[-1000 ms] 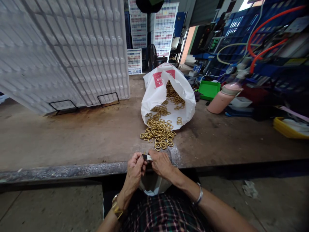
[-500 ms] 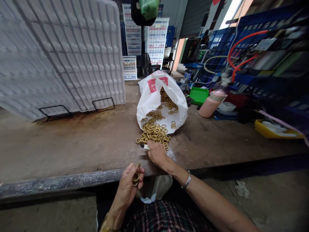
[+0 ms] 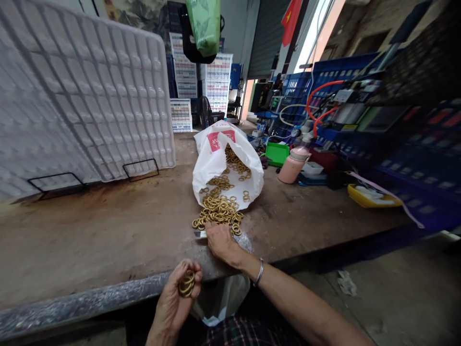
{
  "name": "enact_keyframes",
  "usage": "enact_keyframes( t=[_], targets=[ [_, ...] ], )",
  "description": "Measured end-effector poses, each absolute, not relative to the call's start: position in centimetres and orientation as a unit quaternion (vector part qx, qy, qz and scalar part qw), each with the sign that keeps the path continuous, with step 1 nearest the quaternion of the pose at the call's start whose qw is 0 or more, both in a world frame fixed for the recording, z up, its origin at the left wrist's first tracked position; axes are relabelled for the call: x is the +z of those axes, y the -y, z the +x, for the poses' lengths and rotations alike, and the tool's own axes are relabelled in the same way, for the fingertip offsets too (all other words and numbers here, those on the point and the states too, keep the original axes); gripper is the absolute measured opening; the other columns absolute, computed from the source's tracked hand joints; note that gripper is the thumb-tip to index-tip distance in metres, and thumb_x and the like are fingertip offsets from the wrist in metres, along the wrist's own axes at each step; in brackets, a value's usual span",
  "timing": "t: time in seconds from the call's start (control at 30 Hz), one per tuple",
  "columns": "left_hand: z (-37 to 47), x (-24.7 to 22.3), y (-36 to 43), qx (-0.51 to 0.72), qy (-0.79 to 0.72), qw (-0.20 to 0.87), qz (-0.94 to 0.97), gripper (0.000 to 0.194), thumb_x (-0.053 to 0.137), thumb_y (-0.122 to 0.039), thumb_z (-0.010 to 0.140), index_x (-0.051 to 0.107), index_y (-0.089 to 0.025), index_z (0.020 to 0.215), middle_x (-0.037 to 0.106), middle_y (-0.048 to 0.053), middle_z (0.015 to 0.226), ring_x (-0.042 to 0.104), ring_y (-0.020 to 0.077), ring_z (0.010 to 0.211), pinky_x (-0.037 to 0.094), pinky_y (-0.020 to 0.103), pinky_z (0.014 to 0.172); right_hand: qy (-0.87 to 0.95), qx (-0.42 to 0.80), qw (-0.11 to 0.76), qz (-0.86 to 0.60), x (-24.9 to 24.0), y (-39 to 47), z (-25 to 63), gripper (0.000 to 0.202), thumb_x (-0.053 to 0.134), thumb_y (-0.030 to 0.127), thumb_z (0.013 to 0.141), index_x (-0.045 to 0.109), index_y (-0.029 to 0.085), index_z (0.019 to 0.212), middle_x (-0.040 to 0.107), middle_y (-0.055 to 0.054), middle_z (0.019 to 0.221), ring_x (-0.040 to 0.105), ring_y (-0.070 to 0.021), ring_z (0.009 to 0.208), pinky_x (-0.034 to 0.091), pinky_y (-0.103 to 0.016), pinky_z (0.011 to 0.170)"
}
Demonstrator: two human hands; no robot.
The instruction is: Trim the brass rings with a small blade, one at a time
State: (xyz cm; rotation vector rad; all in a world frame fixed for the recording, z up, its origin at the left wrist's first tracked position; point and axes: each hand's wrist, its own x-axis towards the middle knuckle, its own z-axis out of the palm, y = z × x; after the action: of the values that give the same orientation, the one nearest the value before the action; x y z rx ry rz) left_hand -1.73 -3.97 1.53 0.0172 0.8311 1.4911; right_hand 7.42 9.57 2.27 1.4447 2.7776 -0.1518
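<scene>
Several brass-coloured rings rest in my left hand, its fingers curled round them at the table's front edge. My right hand is at the near side of a pile of similar rings, fingers bent down and pressed together; their tips are hidden. Beside those fingers shows a small black-and-white flat piece, and I cannot tell whether it is held or lying there. The pile spills from the mouth of a white plastic bag with red print, lying on its side with more rings inside.
White ribbed plastic trays lean upright on black wire stands at the left of the brown table. To the right are a green tray, a pink bottle and a yellow tray. Stacked white crates stand behind.
The view has tilted up and turned right. More rings show in my left hand, turned more open to view. My right hand stays at the pile's near edge, shifted slightly left.
</scene>
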Motion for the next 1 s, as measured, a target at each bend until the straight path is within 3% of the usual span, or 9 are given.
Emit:
enact_keyframes(
  t=[0.17, 0.3, 0.37, 0.5, 0.7, 0.83, 1.0],
  targets=[
    [-2.1, 1.1, 3.8, 0.664, -0.373, 0.648, -0.014, 0.022, 0.077, -0.022, 0.056, 0.059, -0.012, 0.062, 0.064, 0.005, 0.072, 0.057, 0.0118, 0.062, 0.037, 0.016, 0.042, -0.884, -0.054, -0.002, 0.464, 2.3, -9.4, 7.8, 0.023, 0.041, 0.011, 0.081, 0.054, 0.011, 0.099, 0.065, -0.015, 0.084, 0.063, -0.0231, 0.081, 0.043, -0.029, 0.065],
    [-2.2, 1.6, 3.4, 0.665, -0.419, 0.617, 0.034, 0.028, 0.077, -0.026, 0.057, 0.057, -0.015, 0.073, 0.062, 0.001, 0.069, 0.058, 0.0106, 0.06, 0.036, 0.015, 0.041, -0.879, -0.117, -0.063, 0.458, 2.9, -9.1, 8.5, 0.021, 0.046, 0.014, 0.075, 0.055, 0.014, 0.094, 0.065, -0.009, 0.08, 0.06, -0.0194, 0.074, 0.038, -0.026, 0.062],
    [-2.1, 1.9, 3.0, 0.665, -0.457, 0.585, 0.081, 0.036, 0.076, -0.031, 0.058, 0.055, -0.017, 0.084, 0.06, -0.002, 0.065, 0.055, 0.0095, 0.055, 0.035, 0.015, 0.039, -0.859, -0.218, -0.137, 0.442, 3.1, -8.9, 8.9, 0.013, 0.045, 0.018, 0.077, 0.056, 0.016, 0.083, 0.062, -0.004, 0.073, 0.056, -0.0151, 0.067, 0.035, -0.023, 0.059],
    [-1.9, 2.2, 1.9, 0.666, -0.497, 0.534, 0.155, 0.049, 0.072, -0.04, 0.062, 0.05, -0.018, 0.1, 0.058, -0.003, 0.063, 0.051, 0.0086, 0.049, 0.033, 0.015, 0.037, -0.757, -0.478, -0.242, 0.375, 3.3, -8.0, 9.7, 0.018, 0.043, 0.027, 0.078, 0.05, 0.017, 0.066, 0.045, 0.005, 0.055, 0.041, -0.0088, 0.053, 0.03, -0.02, 0.051],
    [-1.2, 2.1, 1.1, 0.637, -0.503, 0.552, 0.191, 0.043, 0.069, -0.046, 0.062, 0.055, -0.016, 0.089, 0.052, -0.005, 0.06, 0.041, 0.0047, 0.043, 0.025, 0.014, 0.035, -0.599, -0.689, -0.217, 0.345, 3.5, -6.6, 10.1, 0.018, 0.051, 0.037, 0.07, 0.045, 0.02, 0.068, 0.03, 0.011, 0.048, 0.022, -0.0052, 0.039, 0.018, -0.019, 0.038],
    [-0.8, 1.6, 1.0, 0.626, -0.541, 0.525, 0.201, 0.039, 0.066, -0.049, 0.064, 0.054, -0.016, 0.078, 0.047, -0.006, 0.054, 0.034, 0.0035, 0.039, 0.021, 0.015, 0.035, -0.581, -0.711, -0.205, 0.34, 2.8, -6.6, 10.1, 0.023, 0.051, 0.041, 0.07, 0.044, 0.02, 0.072, 0.029, 0.011, 0.048, 0.021, -0.0047, 0.038, 0.017, -0.018, 0.037],
    [-0.9, 1.5, 1.4, 0.6, -0.622, 0.4, 0.305, 0.029, 0.059, -0.044, 0.073, 0.057, -0.015, 0.069, 0.044, -0.006, 0.052, 0.037, 0.0053, 0.045, 0.028, 0.017, 0.042, -0.674, -0.607, -0.245, 0.344, 2.1, -7.0, 9.9, 0.027, 0.047, 0.041, 0.077, 0.043, 0.018, 0.063, 0.036, 0.008, 0.05, 0.031, -0.0061, 0.045, 0.026, -0.019, 0.043]
  ],
)
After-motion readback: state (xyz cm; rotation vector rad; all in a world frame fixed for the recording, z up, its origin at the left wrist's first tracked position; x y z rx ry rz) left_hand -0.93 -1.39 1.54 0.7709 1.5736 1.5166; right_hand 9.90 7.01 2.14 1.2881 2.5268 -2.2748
